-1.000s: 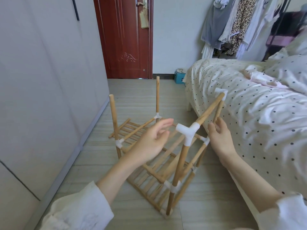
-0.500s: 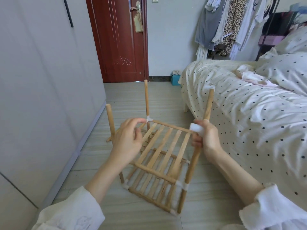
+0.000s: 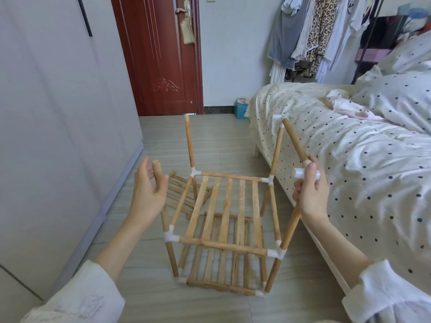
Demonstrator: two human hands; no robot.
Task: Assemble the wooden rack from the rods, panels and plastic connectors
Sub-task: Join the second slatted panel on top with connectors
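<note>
- Leftmost, a pale wardrobe front [image 3: 53,136] fills the left side of the room, with a dark red door [image 3: 158,54] at the far end beside it.
- Next, the left hand [image 3: 148,193] hovers with its fingers spread and relaxed, palm turned toward the rack; it sits just in front of the near-left upright rod [image 3: 163,206], whose bare top end shows between thumb and fingers — whether skin touches wood I cannot tell.
- At the centre, the wooden rack [image 3: 224,220] stands on the light floor [image 3: 210,141], between the wardrobe and the bed: an upper slatted panel [image 3: 225,206] is framed by rods that meet in white plastic connectors [image 3: 171,236] at the corners, and a lower slatted panel [image 3: 221,264] sits beneath it near the floor.
- A far-left upright rod [image 3: 189,143] rises bare above its corner joint, and a loose slatted panel [image 3: 182,194] lies on the floor behind the rack's left side.
- Further right, the right hand [image 3: 311,190] grips a white connector [image 3: 299,172] on the near-right upright rod [image 3: 289,231], fingers curled around the joint — a slanting rod [image 3: 295,139] runs up from it toward the far-right upright rod [image 3: 277,150].
- Rightmost, a bed with polka-dot bedding [image 3: 361,159] lies just beside the rack, and clothes [image 3: 314,31] hang on a rail at the far right.
</note>
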